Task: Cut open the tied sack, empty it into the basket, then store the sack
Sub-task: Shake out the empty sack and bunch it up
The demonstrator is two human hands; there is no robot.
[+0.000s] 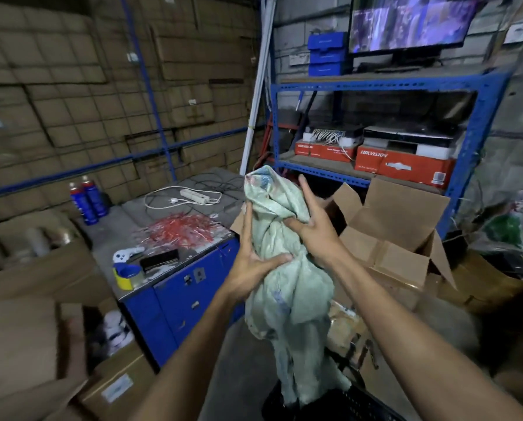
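Head cam view: the pale green sack [280, 268] is held up right in the middle of the shot, limp and crumpled, hanging top to bottom with its lower end dangling into the black basket [339, 402] down at 6 o'clock. The left hand [251, 262] has it from the 9 o'clock side, fingers spread and pressed along the fabric with the thumb hooked across the front. The right hand [315, 226] comes in from 3 o'clock, fingers splayed apart, thumb dug into a fold, so both hands are clamping the sack between them rather than making fists. Over at 9 o'clock there's a blue cabinet [190, 296] with a grey top carrying a heap of red and white strips [181, 229], a white power strip [195, 196], a game controller [126, 255] and tape rolls [128, 276]. Two blue spray cans [88, 200] stand further back. At 3 o'clock sits an open cardboard box [397, 235], and at 1 o'clock a blue shelf rack [384, 86] with red boxes and a monitor [409, 22] on top.
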